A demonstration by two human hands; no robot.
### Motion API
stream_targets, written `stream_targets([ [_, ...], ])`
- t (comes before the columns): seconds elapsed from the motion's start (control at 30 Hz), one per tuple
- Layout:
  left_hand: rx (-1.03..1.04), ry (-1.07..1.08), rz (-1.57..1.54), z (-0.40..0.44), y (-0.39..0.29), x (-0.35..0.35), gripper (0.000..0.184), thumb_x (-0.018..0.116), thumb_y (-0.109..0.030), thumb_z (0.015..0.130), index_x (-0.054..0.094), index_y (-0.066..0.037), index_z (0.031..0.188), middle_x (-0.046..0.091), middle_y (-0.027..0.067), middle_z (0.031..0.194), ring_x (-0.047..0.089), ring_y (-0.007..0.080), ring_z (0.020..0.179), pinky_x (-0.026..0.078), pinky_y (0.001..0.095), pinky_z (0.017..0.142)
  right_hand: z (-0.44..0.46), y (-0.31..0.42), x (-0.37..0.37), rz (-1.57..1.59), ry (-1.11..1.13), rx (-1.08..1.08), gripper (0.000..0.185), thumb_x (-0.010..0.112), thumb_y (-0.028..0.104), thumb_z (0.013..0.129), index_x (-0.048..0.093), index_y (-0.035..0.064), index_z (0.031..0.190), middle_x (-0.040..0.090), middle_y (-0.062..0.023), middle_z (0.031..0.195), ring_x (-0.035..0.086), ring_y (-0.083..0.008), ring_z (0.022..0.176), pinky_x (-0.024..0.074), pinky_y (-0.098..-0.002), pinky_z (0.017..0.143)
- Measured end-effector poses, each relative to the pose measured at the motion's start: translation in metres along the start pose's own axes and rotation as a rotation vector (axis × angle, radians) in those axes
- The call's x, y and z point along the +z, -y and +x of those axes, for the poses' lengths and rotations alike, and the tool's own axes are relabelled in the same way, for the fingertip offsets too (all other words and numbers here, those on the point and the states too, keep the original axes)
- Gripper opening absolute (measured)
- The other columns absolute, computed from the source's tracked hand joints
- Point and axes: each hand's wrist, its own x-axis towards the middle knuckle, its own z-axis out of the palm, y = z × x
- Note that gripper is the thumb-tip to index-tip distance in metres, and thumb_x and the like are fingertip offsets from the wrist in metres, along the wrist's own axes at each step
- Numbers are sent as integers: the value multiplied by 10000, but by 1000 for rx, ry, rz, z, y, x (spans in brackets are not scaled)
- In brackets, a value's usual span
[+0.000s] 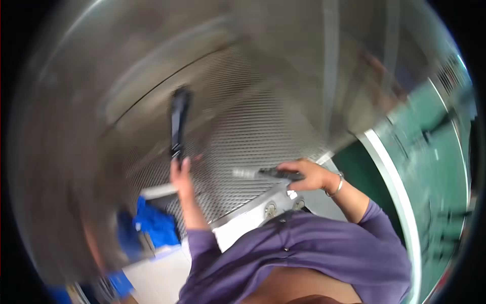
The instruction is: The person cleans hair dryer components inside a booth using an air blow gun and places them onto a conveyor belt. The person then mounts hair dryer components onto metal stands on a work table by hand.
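My left hand (181,175) is closed around the near end of a long black bar-like object (178,119), which points away from me over a ribbed metal surface (248,131). Motion blur hides what kind of object it is. On the right, my right hand (310,175) grips the dark handle of a brush-like tool (273,174). Its pale, blurred end (245,173) points left above the ribbed metal. A bracelet (334,185) circles my right wrist. The two held objects are apart from each other.
Smooth, shiny metal walls (283,35) rise around the ribbed surface. A blue cloth-like item (158,223) lies left of my left forearm. Two small round pale things (270,208) show near my waist. Beyond a white curved edge (392,177) lies green floor (425,152).
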Motion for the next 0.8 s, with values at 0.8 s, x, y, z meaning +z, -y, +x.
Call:
stream_targets([
  [0.8,-49,2302,-849,-485,-298,586,307,621,-271,854,527,-73,1070,526,32,890,515,162,872,387,381,955,-452,-81,20,39,-761,480,546,626,194,665,507,81,1186,606,-153,1047,576,-352,950,471,-402,829],
])
